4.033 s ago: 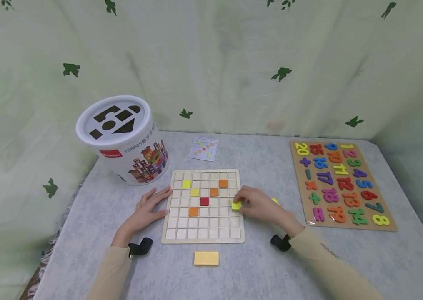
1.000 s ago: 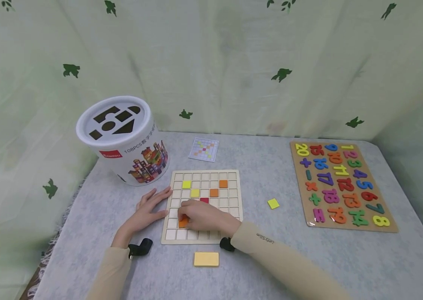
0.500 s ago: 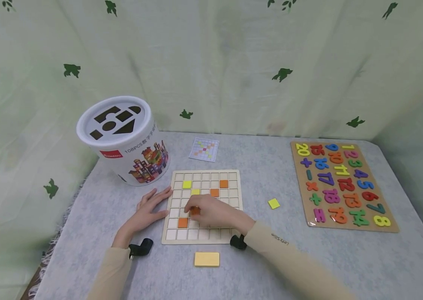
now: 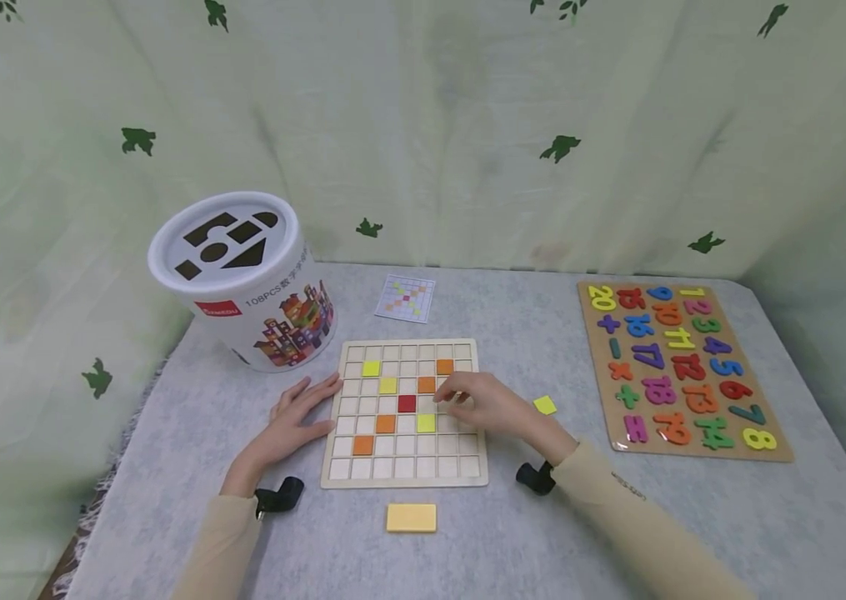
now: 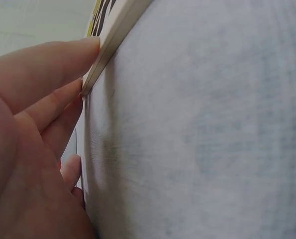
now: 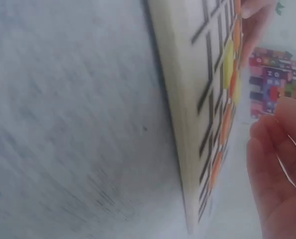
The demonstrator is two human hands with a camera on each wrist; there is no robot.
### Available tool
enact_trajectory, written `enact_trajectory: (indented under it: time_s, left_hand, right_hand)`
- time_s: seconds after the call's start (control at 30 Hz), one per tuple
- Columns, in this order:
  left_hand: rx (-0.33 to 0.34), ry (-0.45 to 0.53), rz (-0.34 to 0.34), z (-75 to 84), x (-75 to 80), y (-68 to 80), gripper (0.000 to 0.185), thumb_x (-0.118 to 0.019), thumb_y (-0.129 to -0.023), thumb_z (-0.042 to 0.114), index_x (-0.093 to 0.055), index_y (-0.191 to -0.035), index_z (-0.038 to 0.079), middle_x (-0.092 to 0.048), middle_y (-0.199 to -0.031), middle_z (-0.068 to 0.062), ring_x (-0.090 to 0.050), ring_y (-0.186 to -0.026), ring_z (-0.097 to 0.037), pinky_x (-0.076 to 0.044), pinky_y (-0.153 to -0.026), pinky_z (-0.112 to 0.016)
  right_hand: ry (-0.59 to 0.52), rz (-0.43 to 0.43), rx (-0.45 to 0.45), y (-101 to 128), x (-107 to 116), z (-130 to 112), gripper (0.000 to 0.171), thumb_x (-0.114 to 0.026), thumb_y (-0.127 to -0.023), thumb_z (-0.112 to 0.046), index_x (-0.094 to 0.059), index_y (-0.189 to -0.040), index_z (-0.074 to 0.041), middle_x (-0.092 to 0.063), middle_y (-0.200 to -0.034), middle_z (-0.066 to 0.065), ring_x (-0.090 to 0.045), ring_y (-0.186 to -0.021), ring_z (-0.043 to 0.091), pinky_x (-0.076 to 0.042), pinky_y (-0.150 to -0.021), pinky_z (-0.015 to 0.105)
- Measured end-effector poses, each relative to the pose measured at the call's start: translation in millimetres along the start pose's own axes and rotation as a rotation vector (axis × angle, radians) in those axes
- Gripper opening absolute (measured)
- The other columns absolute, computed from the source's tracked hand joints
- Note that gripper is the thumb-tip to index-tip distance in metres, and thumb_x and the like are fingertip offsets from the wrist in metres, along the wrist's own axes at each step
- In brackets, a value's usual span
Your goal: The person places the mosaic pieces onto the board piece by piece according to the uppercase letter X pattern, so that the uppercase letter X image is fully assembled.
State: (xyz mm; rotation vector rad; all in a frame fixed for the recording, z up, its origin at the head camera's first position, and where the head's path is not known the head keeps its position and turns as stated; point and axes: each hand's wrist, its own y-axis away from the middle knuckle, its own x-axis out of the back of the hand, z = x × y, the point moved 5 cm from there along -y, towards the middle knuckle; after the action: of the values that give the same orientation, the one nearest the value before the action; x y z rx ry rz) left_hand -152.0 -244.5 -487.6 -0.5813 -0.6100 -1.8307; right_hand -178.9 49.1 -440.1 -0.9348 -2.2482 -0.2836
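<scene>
While the wooden grid board (image 4: 404, 413) lies flat near the front middle of the grey counter (image 4: 528, 533), the right hand (image 4: 486, 404) hovers over its right side, fingers loosely curled and holding nothing. The left hand (image 4: 293, 421) lies flat beside the board, straight fingertips (image 5: 83, 55) touching its left edge. On the board: yellow tiles (image 4: 371, 367), orange tiles (image 4: 362, 445), one red tile (image 4: 407, 403) at centre, a yellow-green tile (image 4: 426, 422) just below right of it. A loose yellow-green tile (image 4: 545, 405) sits on the counter just right of the hand (not touched). Pattern card (image 4: 405, 298) behind the board; yellow block (image 4: 411, 517) in front; white bucket (image 4: 242, 279) far left; number puzzle (image 4: 678, 367) far right.
</scene>
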Motion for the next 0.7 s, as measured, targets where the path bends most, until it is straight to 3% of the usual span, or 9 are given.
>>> enact_trajectory:
  time_s: [0.13, 0.37, 0.53, 0.7]
  left_hand:
    - [-0.010, 0.008, 0.005, 1.5, 1.1, 1.9, 0.061, -0.064, -0.092, 0.023, -0.040, -0.147, 0.012, -0.024, -0.157, -0.004, 0.003, -0.141, -0.038, 0.002, -0.102, -0.066]
    - [-0.009, 0.006, 0.007, 1.5, 1.4, 1.5, 0.061, -0.065, -0.092, 0.024, -0.040, -0.147, 0.012, -0.024, -0.156, -0.005, 0.002, -0.141, -0.039, 0.001, -0.102, -0.066]
    - [-0.004, -0.001, 0.003, 0.0, 0.3, -0.2, 0.062, -0.064, -0.092, 0.024, -0.039, -0.147, 0.013, -0.024, -0.157, -0.003, 0.002, -0.142, -0.037, 0.001, -0.102, -0.065]
    - [0.005, 0.000, 0.003, -1.3, -0.3, -0.4, 0.062, -0.064, -0.092, 0.024, -0.039, -0.148, 0.014, -0.024, -0.157, -0.001, 0.002, -0.142, -0.036, 0.001, -0.103, -0.064]
  right_hand:
    - [0.025, -0.055, 0.013, -3.3, -12.9, -4.2, 0.023, -0.062, -0.089, 0.000, -0.067, -0.111, -0.005, -0.065, -0.111, 0.002, -0.058, -0.103, 0.017, -0.049, -0.085, 0.030]
    - [0.169, -0.179, 0.138, -23.8, -43.7, -25.7, 0.032, -0.055, -0.092, -0.003, -0.066, -0.121, -0.010, -0.062, -0.124, -0.002, -0.049, -0.123, 0.014, -0.033, -0.105, 0.028]
    - [0.243, -0.212, 0.187, -35.4, -57.9, -33.4, 0.032, -0.055, -0.092, -0.005, -0.066, -0.122, -0.010, -0.061, -0.124, -0.003, -0.049, -0.122, 0.011, -0.033, -0.103, 0.023]
    - [0.262, -0.210, 0.179, -36.2, -59.0, -34.4, 0.032, -0.057, -0.091, -0.006, -0.067, -0.121, -0.010, -0.061, -0.125, -0.003, -0.049, -0.121, 0.012, -0.035, -0.102, 0.023]
